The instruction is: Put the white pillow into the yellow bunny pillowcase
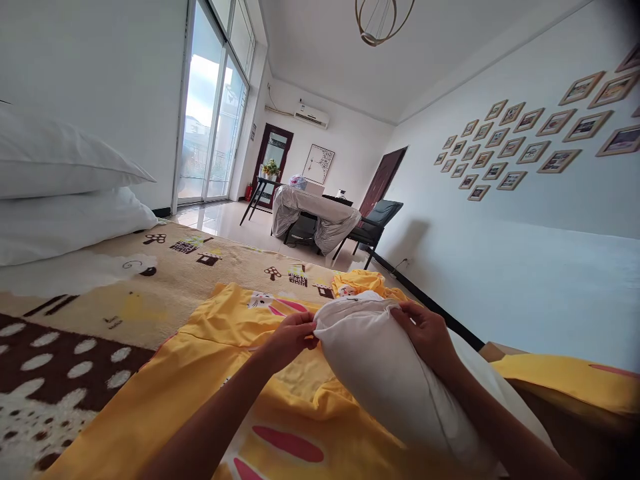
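Note:
A plump white pillow (pixel 380 367) without a printed cover lies tilted in front of me. My left hand (pixel 295 335) pinches its near-left corner between thumb and fingers. On the far edge, to the right, my right hand (pixel 425 333) grips the pillow's other corner. Under and beside it spreads a yellow pillowcase (pixel 200 360) printed with white rabbits and pink ears. Another crumpled piece of yellow fabric (pixel 370 281) lies just beyond the pillow. The pillow's lower end runs behind my right forearm.
Two white pillows (pixel 65 193) are stacked at the left on a patterned beige and brown blanket (pixel 185 293). A yellow cushion (pixel 575 380) sits at the right edge. Farther off stand a covered table (pixel 320 207) and a dark chair (pixel 377 223).

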Available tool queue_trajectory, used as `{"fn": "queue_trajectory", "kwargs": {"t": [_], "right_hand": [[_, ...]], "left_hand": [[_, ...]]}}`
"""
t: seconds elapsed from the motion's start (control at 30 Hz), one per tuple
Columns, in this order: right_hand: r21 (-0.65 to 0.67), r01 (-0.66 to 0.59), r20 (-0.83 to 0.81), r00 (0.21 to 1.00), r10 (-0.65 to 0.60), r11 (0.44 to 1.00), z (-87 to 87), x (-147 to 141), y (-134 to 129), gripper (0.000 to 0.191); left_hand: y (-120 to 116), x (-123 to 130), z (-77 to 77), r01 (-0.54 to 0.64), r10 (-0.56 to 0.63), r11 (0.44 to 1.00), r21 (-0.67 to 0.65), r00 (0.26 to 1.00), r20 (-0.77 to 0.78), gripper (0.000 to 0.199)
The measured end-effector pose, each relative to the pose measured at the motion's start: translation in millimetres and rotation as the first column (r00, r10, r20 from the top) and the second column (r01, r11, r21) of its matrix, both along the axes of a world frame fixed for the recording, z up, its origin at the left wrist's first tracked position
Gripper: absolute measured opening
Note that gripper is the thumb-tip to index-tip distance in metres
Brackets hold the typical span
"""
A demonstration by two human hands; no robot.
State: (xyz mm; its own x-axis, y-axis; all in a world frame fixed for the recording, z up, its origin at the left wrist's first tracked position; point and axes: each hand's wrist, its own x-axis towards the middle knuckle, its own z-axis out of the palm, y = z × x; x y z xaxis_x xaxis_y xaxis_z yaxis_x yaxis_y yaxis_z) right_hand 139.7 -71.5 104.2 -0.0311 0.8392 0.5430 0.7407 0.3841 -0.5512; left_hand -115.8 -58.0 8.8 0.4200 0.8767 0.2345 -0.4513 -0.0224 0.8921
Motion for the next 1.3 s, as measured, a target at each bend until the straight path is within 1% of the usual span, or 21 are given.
{"fn": "queue_trajectory", "kwargs": {"t": [0.07, 0.13, 0.17, 0.2, 0.23, 0.27, 0.3, 0.33, 0.37, 0.4, 0.43, 0.47, 0.5, 0.6, 0.7, 0.8, 0.9, 1.0, 1.17, 1.23, 1.3], "right_hand": [[-0.015, -0.014, 0.011, 1.0, 0.014, 1.0, -2.8, -1.9, -2.2, 0.034], [-0.034, -0.018, 0.022, 1.0, 0.019, 0.999, -5.0, -4.5, -4.0, 0.035], [-0.04, -0.014, 0.026, 1.0, 0.015, 0.999, -5.8, -5.9, -4.5, 0.036], [-0.046, -0.011, 0.029, 0.999, 0.013, 0.999, -6.4, -7.3, -4.8, 0.037], [-0.052, -0.013, 0.031, 0.999, 0.014, 0.999, -6.8, -8.8, -4.9, 0.037], [-0.058, -0.017, 0.033, 0.999, 0.019, 0.998, -7.1, -10.2, -4.8, 0.038], [-0.062, -0.022, 0.035, 0.999, 0.024, 0.998, -7.5, -11.6, -4.6, 0.038], [-0.064, -0.026, 0.038, 0.999, 0.029, 0.998, -8.1, -12.9, -4.3, 0.037], [-0.063, -0.028, 0.042, 0.999, 0.031, 0.998, -8.9, -14.2, -4.1, 0.037], [-0.062, -0.027, 0.046, 0.998, 0.03, 0.998, -10.0, -15.3, -3.9, 0.037], [-0.059, -0.025, 0.05, 0.998, 0.028, 0.998, -11.2, -16.4, -3.7, 0.037], [-0.056, -0.024, 0.054, 0.998, 0.027, 0.998, -12.6, -17.5, -3.7, 0.037], [-0.056, -0.027, 0.06, 0.998, 0.03, 0.998, -13.9, -18.6, -3.7, 0.037], [-0.064, -0.037, 0.086, 0.995, 0.043, 0.997, -17.4, -22.6, -3.8, 0.037], [-0.065, -0.047, 0.115, 0.992, 0.054, 0.997, -19.1, -27.5, -2.7, 0.036], [-0.056, -0.057, 0.146, 0.987, 0.065, 0.997, -19.8, -31.1, 0.1, 0.036], [-0.039, -0.06, 0.158, 0.985, 0.065, 0.997, -20.6, -31.8, 2.3, 0.035], [-0.028, -0.06, 0.165, 0.984, 0.064, 0.998, -21.6, -31.6, 2.6, 0.035], [-0.017, -0.055, 0.177, 0.983, 0.057, 0.998, -19.9, -33.6, 3.1, 0.035], [-0.006, -0.036, 0.188, 0.981, 0.037, 0.999, -17.7, -33.9, 3.8, 0.035], [0.002, -0.021, 0.198, 0.98, 0.02, 1.0, -15.5, -33.5, 4.2, 0.036]], "left_hand": [[-0.2, -3.6, 2.2, -0.009, 0.011, 1.0, 0.03, 0.997, -0.076, 0.022], [-1.7, -7.4, 6.5, -0.074, 0.083, 0.995, 0.068, 0.987, -0.14, 0.021], [-3.6, -9.2, 9.5, -0.14, 0.156, 0.985, 0.103, 0.973, -0.17, 0.023], [-6.3, -10.8, 13.0, -0.23, 0.264, 0.958, 0.171, 0.941, -0.213, 0.025], [-9.9, -12.2, 16.8, -0.316, 0.388, 0.908, 0.276, 0.882, -0.268, 0.025], [-14.1, -13.3, 20.8, -0.368, 0.508, 0.838, 0.402, 0.795, -0.332, 0.021], [-18.5, -14.2, 24.5, -0.372, 0.607, 0.766, 0.524, 0.686, -0.401, 0.014], [-22.7, -14.7, 27.8, -0.332, 0.674, 0.714, 0.616, 0.564, -0.477, 0.005], [-26.2, -14.8, 30.3, -0.271, 0.699, 0.699, 0.662, 0.453, -0.553, 0.004], [-28.6, -14.8, 31.8, -0.221, 0.686, 0.72, 0.658, 0.37, -0.626, 0.013], [-29.7, -14.6, 32.2, -0.19, 0.658, 0.75, 0.633, 0.307, -0.688, 0.018], [-29.4, -14.3, 31.5, -0.178, 0.631, 0.776, 0.606, 0.263, -0.73, 0.021], [-27.9, -14.1, 30.0, -0.173, 0.607, 0.794, 0.582, 0.238, -0.758, 0.022], [-19.2, -14.8, 22.7, -0.171, 0.556, 0.831, 0.529, 0.225, -0.8, 0.019], [-11.2, -17.2, 16.1, -0.17, 0.521, 0.853, 0.494, 0.219, -0.825, 0.017], [-9.0, -18.2, 12.6, -0.186, 0.519, 0.853, 0.487, 0.213, -0.828, 0.016], [-10.3, -15.7, 10.5, -0.211, 0.534, 0.843, 0.494, 0.229, -0.814, 0.023], [-9.8, -10.9, 6.2, -0.202, 0.505, 0.863, 0.463, 0.307, -0.807, 0.023], [-1.7, -7.0, -4.3, -0.102, 0.343, 0.936, 0.338, 0.487, -0.803, 0.014], [1.9, -9.5, -5.5, -0.094, 0.314, 0.945, 0.313, 0.521, -0.794, 0.013], [4.1, -14.5, -3.4, -0.127, 0.348, 0.935, 0.332, 0.524, -0.778, 0.011]]}}
